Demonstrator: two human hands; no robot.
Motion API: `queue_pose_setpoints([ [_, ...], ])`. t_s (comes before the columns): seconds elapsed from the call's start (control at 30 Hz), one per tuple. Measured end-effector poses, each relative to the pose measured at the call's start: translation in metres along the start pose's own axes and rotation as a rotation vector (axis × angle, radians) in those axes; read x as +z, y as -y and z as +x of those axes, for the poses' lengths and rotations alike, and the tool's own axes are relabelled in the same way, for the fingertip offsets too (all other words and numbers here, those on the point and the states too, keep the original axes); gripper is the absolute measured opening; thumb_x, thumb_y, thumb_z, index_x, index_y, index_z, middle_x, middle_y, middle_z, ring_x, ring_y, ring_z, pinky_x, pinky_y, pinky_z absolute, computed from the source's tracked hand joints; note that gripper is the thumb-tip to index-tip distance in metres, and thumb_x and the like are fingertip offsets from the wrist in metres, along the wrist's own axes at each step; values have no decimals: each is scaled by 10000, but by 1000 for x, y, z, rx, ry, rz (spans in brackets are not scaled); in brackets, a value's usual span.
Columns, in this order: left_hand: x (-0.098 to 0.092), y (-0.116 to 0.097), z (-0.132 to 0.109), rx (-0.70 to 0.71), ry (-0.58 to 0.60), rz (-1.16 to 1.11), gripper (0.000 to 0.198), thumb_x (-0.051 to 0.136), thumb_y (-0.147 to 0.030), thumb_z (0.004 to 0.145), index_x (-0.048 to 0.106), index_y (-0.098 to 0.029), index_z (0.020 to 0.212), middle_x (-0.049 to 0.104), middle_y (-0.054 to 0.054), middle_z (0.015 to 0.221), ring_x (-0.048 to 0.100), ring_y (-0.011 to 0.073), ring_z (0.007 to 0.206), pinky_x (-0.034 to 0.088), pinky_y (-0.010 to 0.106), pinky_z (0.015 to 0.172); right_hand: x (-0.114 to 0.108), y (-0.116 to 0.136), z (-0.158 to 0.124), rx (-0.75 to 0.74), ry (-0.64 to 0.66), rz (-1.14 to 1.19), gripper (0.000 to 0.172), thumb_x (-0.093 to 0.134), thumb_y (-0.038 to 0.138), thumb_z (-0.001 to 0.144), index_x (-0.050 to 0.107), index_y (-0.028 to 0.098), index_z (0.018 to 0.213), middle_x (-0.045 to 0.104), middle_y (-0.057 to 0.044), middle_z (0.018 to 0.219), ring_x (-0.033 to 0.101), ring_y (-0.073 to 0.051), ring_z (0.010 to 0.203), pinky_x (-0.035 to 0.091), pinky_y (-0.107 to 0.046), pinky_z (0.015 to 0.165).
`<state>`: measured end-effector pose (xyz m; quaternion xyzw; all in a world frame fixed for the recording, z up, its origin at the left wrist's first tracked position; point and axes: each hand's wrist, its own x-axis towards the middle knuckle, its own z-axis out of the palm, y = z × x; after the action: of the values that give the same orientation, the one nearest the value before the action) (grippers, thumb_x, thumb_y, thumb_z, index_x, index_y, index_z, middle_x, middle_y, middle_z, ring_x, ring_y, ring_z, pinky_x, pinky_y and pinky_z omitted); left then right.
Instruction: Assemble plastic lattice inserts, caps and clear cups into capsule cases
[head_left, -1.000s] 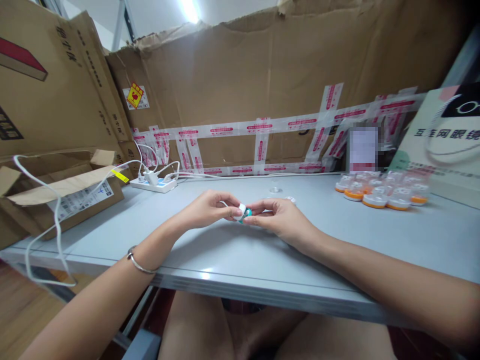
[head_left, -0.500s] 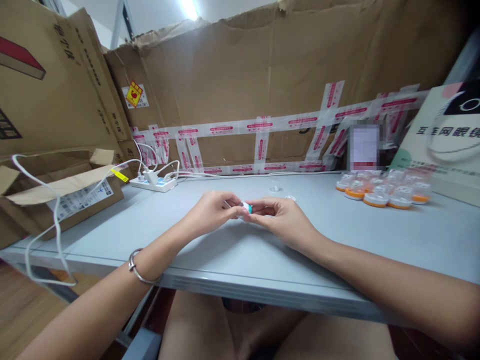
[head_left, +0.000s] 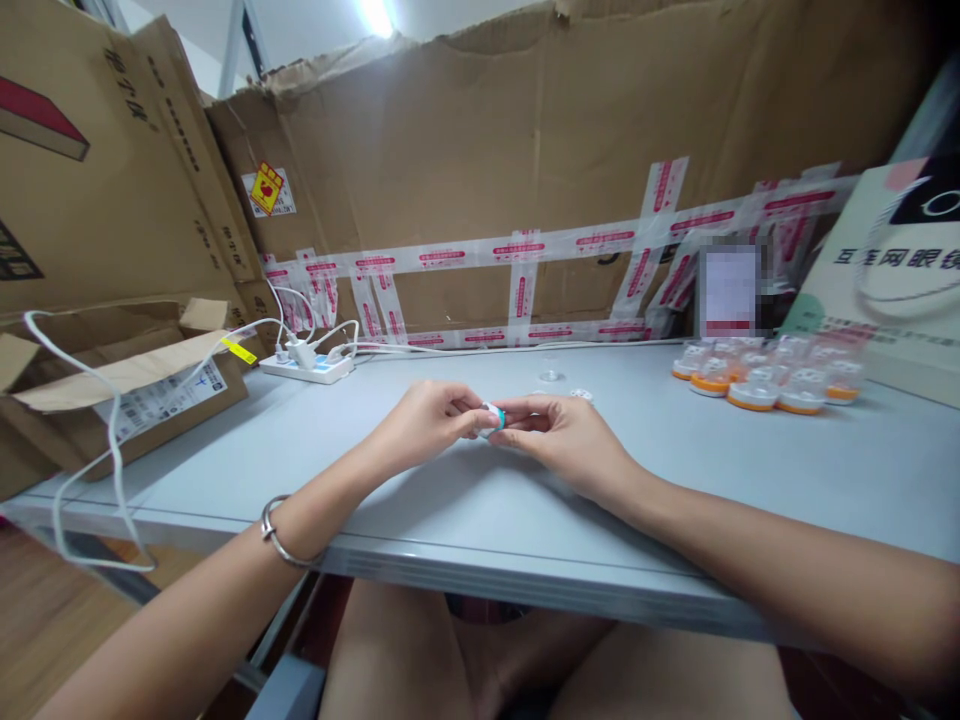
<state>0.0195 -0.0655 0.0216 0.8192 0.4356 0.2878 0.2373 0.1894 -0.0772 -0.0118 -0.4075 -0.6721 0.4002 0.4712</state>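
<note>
Above the middle of the grey table point(head_left: 420, 500), both hands meet at a small white-and-teal round piece point(head_left: 493, 417). The thumb and fingers of my left hand point(head_left: 435, 422) pinch its left side. On its teal right edge, the fingertips and thumb of my right hand point(head_left: 570, 440) are pressed. Fingers cover most of the piece, so its exact kind does not show. Just beyond my right hand lie a clear round cap point(head_left: 551, 376) and a small white part point(head_left: 581, 395), partly hidden by that hand.
Several clear domed containers with orange-and-white bases point(head_left: 757, 385) cluster at the right, beside a printed carton point(head_left: 877, 290). A white power strip point(head_left: 307, 368) with cables sits at the back left. An opened cardboard box point(head_left: 150, 390) stands left; a taped large carton point(head_left: 465, 180) walls the back.
The piece between my fingers has turned slightly, and a little more of its white and teal surface shows. Both hands stay nearly in place.
</note>
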Motion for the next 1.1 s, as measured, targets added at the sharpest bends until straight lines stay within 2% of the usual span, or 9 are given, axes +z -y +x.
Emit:
queue_pose_setpoints([
  [0.23, 0, 0, 1, 63, 8, -5, 173, 609, -293, 758, 651, -128, 789, 711, 63, 730, 658, 163, 696, 500, 242, 631, 1, -3, 0, 20, -12, 5, 239, 674, 196, 649, 720, 185, 884, 736, -46, 791, 676, -204, 762, 508, -305, 709],
  [0.33, 1, 1, 0, 84, -3, 14, 153, 612, -276, 755, 650, -130, 779, 702, 55, 728, 648, 155, 693, 497, 236, 640, 0, -6, 2, 72, -31, 17, 369, 715, 248, 618, 693, 141, 971, 728, -69, 801, 669, -208, 750, 509, -312, 700],
  [0.4, 2, 2, 0, 92, -14, 41, 145, 613, -268, 753, 653, -131, 780, 697, 51, 737, 640, 154, 691, 495, 237, 638, 0, -8, 3, 113, 3, 57, 416, 735, 251, 595, 688, 131, 991, 727, -57, 766, 666, -201, 741, 506, -303, 699],
  [0.5, 2, 4, 0, 86, -9, 60, 164, 613, -272, 752, 664, -128, 811, 693, 57, 767, 634, 160, 698, 496, 246, 644, 0, -7, 4, 154, 77, 109, 367, 748, 251, 576, 715, 147, 926, 726, -23, 701, 660, -180, 696, 498, -282, 678],
  [0.6, -2, 4, 0, 77, 80, -16, 214, 614, -271, 750, 670, -114, 885, 694, 79, 836, 638, 170, 733, 499, 248, 654, -1, -2, 3, 172, 71, 121, 293, 731, 217, 586, 728, 164, 874, 732, -12, 704, 659, -165, 685, 492, -278, 693],
  [0.67, -4, 3, -1, 65, 116, -66, 227, 615, -261, 749, 671, -115, 913, 698, 81, 853, 640, 173, 748, 500, 249, 663, -1, 1, 3, 167, 56, 130, 263, 714, 178, 591, 729, 170, 854, 736, -14, 724, 665, -168, 714, 492, -288, 728],
  [0.9, 0, -1, -2, 24, 10, -106, 178, 628, -237, 731, 685, -123, 856, 715, 63, 782, 650, 181, 745, 517, 277, 704, 0, -1, 4, 90, 26, 95, 260, 692, 151, 601, 726, 169, 858, 734, -36, 760, 671, -195, 752, 499, -309, 736],
  [1.1, 1, -2, -2, 30, 11, -120, 129, 631, -193, 723, 683, -122, 817, 716, 58, 759, 659, 180, 731, 520, 265, 685, -1, -1, 1, -12, 32, -29, 262, 630, 137, 661, 727, 202, 895, 737, -19, 770, 665, -206, 791, 485, -311, 750],
])
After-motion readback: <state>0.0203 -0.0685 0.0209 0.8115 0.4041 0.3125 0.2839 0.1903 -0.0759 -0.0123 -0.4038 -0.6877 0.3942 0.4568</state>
